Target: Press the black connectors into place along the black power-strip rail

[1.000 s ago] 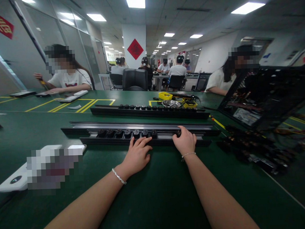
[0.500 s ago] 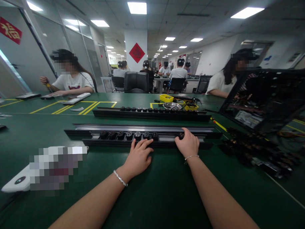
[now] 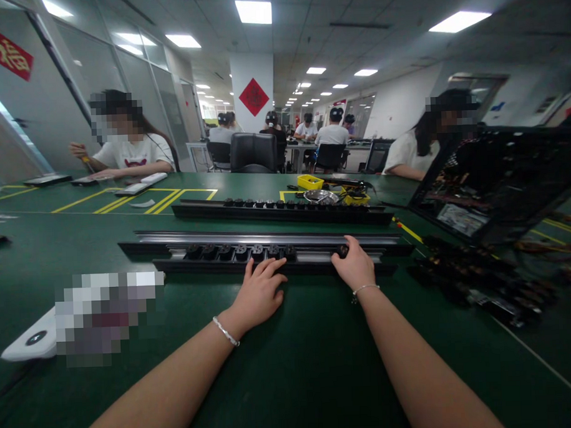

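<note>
In front of me lies a long black metal rail, with several round-topped black modules that look like sockets in a row along its left half. My left hand rests at its near edge, fingers spread, tips touching the rail by the rightmost modules of the row. Farther right, my right hand pinches a single black socket module at the channel, apart from the row. The fingers partly cover that module. Just behind runs another long black strip with a shiny inner face.
A second rail filled with modules lies farther back. A black pile of parts and a tilted black open case stand right. A white device lies left. Yellow trays and a metal dish sit behind. Co-workers sit across the table.
My right hand has shifted slightly to the right along the rail with the socket module. My left hand stays where it was. The view has turned a little.
</note>
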A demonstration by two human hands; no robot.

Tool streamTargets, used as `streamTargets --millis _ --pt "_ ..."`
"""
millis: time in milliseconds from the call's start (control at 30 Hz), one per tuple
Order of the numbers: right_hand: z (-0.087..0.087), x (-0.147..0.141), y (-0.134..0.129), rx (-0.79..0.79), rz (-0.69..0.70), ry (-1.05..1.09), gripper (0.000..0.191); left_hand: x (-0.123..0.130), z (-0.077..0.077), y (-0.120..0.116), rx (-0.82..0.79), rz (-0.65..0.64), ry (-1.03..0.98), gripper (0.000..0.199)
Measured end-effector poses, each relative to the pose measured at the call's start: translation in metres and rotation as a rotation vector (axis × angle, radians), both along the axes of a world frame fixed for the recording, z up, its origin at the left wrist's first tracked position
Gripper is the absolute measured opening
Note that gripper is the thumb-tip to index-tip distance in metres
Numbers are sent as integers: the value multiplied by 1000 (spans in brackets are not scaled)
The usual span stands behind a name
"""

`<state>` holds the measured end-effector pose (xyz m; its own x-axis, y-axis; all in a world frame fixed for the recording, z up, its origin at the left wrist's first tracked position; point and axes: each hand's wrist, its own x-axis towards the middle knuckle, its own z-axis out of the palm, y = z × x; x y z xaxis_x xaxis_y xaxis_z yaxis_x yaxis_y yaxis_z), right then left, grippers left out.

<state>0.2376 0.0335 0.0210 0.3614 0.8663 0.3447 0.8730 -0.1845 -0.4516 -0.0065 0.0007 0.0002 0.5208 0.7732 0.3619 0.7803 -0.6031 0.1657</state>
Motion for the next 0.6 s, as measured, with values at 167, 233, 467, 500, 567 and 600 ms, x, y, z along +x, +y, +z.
streamTargets --millis 167,233,467,500,567,600 --pt "1 -2 -2 3 2 26 54 1 -1 0 2 5 2 24" --pt "1 -4 -3 15 -17 29 54 1 -1 1 7 6 0 24" --pt "0 -5 -4 27 -7 11 54 0 -2 1 8 3 1 25" --pt "-1 -5 -4 26 -11 7 53 0 -2 1 8 4 1 25" --pt "-2 -4 -3 33 -21 -5 52 0 -2 0 8 5 2 25" --pt "-3 -3 -3 43 -25 -14 51 0 -2 0 8 6 3 25"
